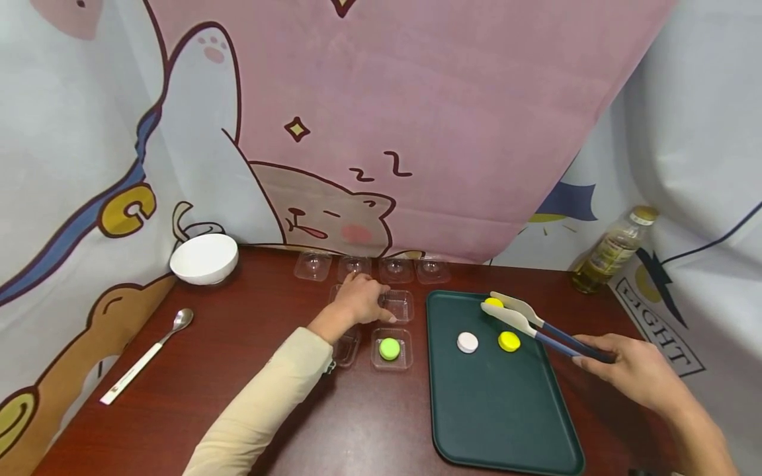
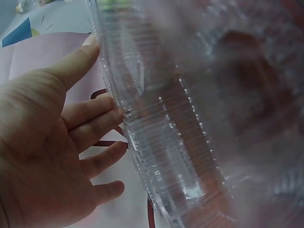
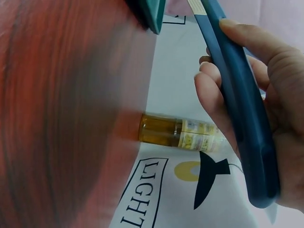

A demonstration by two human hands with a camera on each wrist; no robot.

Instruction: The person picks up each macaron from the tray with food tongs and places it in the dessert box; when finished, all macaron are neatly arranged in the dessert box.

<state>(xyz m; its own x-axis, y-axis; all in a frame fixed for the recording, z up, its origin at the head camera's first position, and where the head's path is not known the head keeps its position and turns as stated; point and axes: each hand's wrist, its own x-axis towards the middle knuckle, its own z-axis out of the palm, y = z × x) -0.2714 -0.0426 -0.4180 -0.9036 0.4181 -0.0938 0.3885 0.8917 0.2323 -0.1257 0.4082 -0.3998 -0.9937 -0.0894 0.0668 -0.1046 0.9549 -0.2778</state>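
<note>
Three round pieces apparently left, one boxed.
A green disc (image 1: 389,349) is seated in a clear container (image 1: 407,361); a pale disc (image 1: 467,342) and a yellow disc (image 1: 508,342) lie on the tray (image 1: 500,410), another yellow disc (image 1: 493,303) between tongs (image 1: 513,319) gripped by the right hand (image 1: 639,370). Other containers (image 2: 166,133) are touched by the left hand (image 1: 357,301), fingers loosely extended.

Cartoon-printed cloth (image 1: 476,119) walling the table (image 1: 232,337) suggests a makeshift booth.
</note>
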